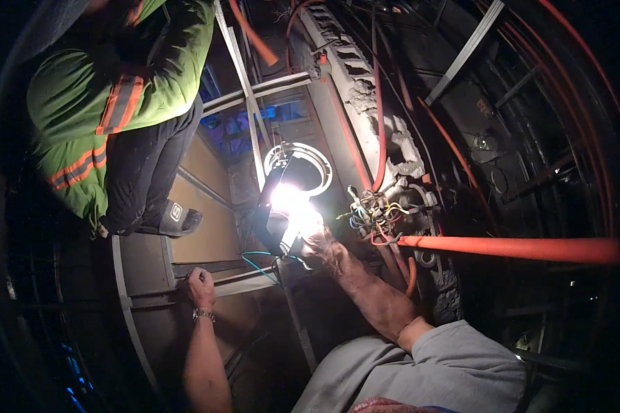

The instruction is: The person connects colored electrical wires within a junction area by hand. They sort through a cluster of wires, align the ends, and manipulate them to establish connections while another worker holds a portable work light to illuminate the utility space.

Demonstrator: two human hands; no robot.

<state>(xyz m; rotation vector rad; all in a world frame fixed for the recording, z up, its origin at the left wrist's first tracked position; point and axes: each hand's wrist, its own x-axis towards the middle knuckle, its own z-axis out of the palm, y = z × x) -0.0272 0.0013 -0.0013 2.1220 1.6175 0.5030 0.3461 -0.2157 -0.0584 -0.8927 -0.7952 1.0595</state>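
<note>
My left hand, with a metal-banded watch on its wrist, is closed at a light metal rail beside a tan board; its fingers curl over the rail. My right hand reaches up to a glaring light on a dark, boxy lamp housing. Glare washes out its fingers, so their grip is hidden. A round white-rimmed ring fitting sits just beyond the light. Thin green wire loops out below the housing. Right of my right hand, a bundle of multicoloured wires spreads from a box.
A person in a green high-visibility jacket crouches at the upper left, with a dark sandal on the tan board. An orange conduit runs right from the wires. Rough masonry rises behind; metal struts cross the dark space.
</note>
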